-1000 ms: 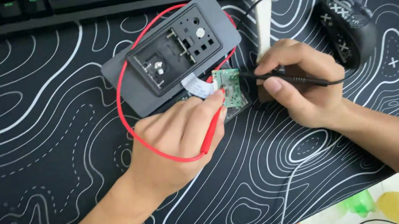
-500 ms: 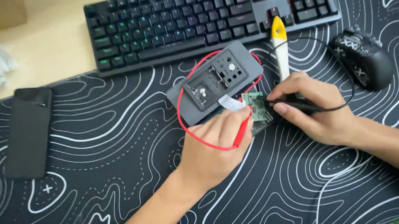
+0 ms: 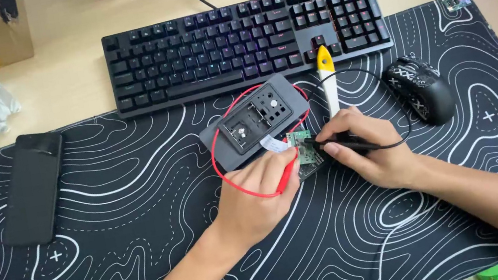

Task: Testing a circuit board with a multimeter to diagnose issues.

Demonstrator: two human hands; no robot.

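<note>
While a small green board (image 3: 301,151) lies on the mat (image 3: 145,243) beside a grey case (image 3: 256,122), the left hand (image 3: 257,189) pinches a red probe (image 3: 287,177) and the right hand (image 3: 367,151) grips a black probe (image 3: 336,146); steady tips, judged best, avoid slipping across contacts.

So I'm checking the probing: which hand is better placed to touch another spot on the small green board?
Probably the right hand: its black probe tip rests on the green board.
</note>
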